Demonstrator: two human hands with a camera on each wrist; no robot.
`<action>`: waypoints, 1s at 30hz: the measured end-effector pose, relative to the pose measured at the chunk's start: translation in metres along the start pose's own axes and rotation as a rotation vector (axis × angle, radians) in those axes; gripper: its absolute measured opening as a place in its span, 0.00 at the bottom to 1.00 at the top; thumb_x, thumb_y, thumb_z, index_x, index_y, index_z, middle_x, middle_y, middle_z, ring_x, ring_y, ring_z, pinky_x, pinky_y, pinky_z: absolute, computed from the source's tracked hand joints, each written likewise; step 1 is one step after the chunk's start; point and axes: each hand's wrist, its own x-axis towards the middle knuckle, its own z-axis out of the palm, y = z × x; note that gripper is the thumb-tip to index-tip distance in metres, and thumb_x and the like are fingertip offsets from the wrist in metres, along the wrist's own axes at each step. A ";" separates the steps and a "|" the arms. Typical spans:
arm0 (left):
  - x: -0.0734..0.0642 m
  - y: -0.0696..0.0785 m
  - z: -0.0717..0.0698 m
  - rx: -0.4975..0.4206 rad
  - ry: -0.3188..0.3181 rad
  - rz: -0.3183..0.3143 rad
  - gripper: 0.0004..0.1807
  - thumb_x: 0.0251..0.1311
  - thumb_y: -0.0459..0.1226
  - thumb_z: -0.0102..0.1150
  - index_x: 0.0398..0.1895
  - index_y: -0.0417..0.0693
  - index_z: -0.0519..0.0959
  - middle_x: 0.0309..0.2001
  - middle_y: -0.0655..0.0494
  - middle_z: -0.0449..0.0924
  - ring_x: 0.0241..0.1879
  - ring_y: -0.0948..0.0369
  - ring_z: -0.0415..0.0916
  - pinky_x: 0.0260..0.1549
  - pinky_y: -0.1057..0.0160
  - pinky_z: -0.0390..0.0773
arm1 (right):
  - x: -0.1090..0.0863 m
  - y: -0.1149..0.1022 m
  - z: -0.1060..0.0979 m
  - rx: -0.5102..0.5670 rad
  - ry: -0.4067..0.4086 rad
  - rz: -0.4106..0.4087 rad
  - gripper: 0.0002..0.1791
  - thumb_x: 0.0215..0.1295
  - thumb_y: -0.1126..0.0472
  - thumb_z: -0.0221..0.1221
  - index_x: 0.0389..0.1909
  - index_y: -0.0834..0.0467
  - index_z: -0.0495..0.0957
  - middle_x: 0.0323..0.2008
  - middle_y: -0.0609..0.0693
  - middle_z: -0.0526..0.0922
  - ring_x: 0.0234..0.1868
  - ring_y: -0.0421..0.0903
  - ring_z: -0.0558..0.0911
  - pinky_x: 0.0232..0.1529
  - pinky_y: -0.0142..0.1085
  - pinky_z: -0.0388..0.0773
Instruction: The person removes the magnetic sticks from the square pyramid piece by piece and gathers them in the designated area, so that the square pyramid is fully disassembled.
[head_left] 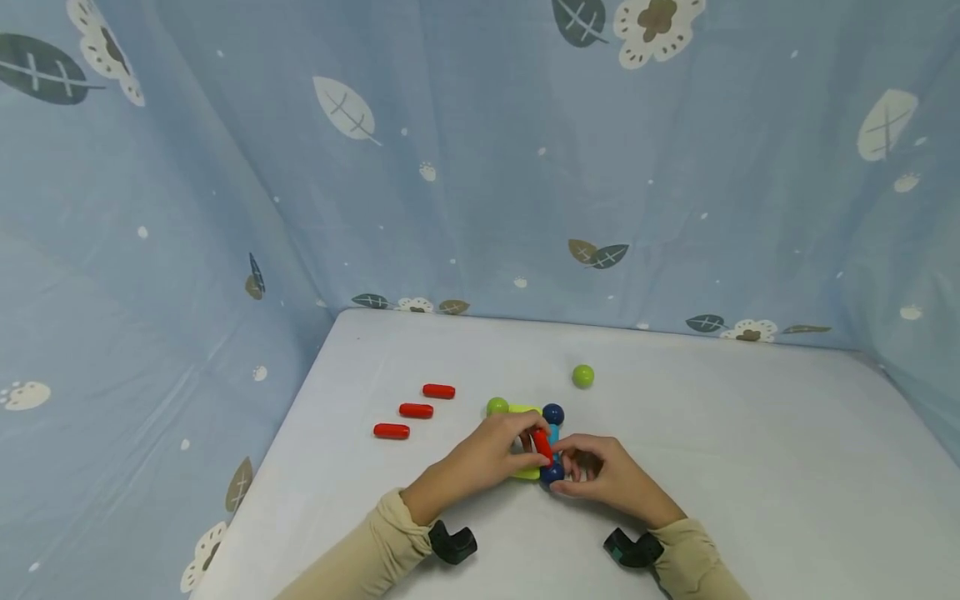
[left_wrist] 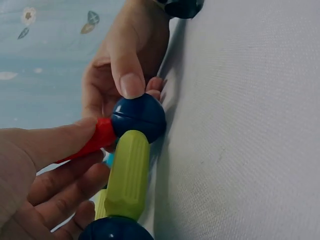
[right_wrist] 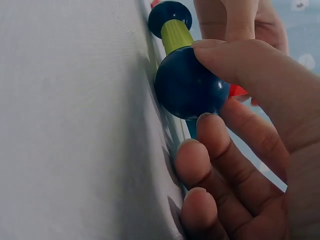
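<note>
On the white table lies a toy frame of rods and balls. My left hand (head_left: 487, 446) pinches a red rod (head_left: 543, 447) between thumb and fingers, its end against a dark blue ball (left_wrist: 138, 117) at the frame's near right corner. My right hand (head_left: 611, 477) grips that same ball (right_wrist: 190, 82) with thumb and fingers. A yellow-green rod (left_wrist: 127, 175) joins it to another dark blue ball (left_wrist: 115, 231). At the far side are a green ball (head_left: 497, 407) and a dark blue ball (head_left: 552, 414). A light blue rod (head_left: 553, 433) runs along the right side, partly hidden by my hands.
Three loose red rods, a far one (head_left: 438, 391), a middle one (head_left: 416, 411) and a near one (head_left: 392, 431), lie left of the frame. One loose green ball (head_left: 582, 376) sits behind it. A patterned blue curtain (head_left: 480, 167) hangs behind the table (head_left: 750, 433).
</note>
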 end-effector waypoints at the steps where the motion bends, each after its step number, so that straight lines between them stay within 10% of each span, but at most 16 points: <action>1: 0.000 0.000 0.000 -0.007 -0.001 -0.004 0.15 0.64 0.41 0.71 0.50 0.49 0.80 0.41 0.63 0.85 0.37 0.73 0.78 0.39 0.71 0.81 | 0.000 0.000 0.000 -0.010 -0.003 -0.005 0.19 0.60 0.58 0.75 0.51 0.50 0.84 0.30 0.49 0.82 0.25 0.36 0.75 0.23 0.29 0.75; 18: -0.006 -0.002 -0.015 0.015 -0.047 -0.080 0.13 0.57 0.41 0.77 0.32 0.56 0.78 0.33 0.67 0.86 0.32 0.74 0.75 0.32 0.74 0.76 | 0.003 -0.003 -0.002 -0.063 -0.041 0.123 0.16 0.62 0.51 0.73 0.48 0.48 0.85 0.28 0.40 0.81 0.26 0.32 0.74 0.25 0.28 0.74; 30: -0.018 -0.016 -0.069 0.012 0.175 -0.187 0.13 0.55 0.36 0.77 0.29 0.56 0.77 0.35 0.68 0.87 0.40 0.66 0.80 0.39 0.65 0.77 | 0.002 -0.002 -0.005 -0.056 -0.053 0.176 0.17 0.60 0.51 0.74 0.49 0.49 0.85 0.30 0.44 0.82 0.28 0.32 0.75 0.27 0.29 0.75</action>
